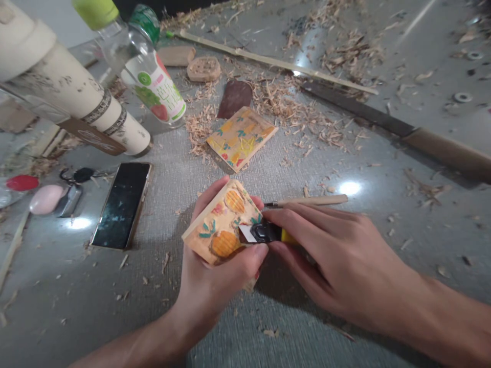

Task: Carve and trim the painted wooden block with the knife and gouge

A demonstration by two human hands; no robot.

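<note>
My left hand point(215, 286) is closed around a small wooden block point(218, 210) painted with orange pineapple shapes and teal leaves. Its thumb lies along the block's near edge. In my right hand point(333, 250) is a utility knife point(270, 232) with a black head and a bit of yellow handle showing. The knife's broad blade lies against the carved face, between the two pineapple shapes. Most of the handle is hidden under my fingers. Just beyond my right hand, a thin carving tool with a wooden handle point(318, 200) lies on the table.
A second painted wooden board point(242, 138) lies beyond, beside dark sandpaper point(236, 98) and wood shavings point(276, 105). At left are a phone point(121, 207), a clear bottle point(153, 82), a white tumbler point(76, 82) and keys point(84, 175). A long file point(356, 110) rests at right.
</note>
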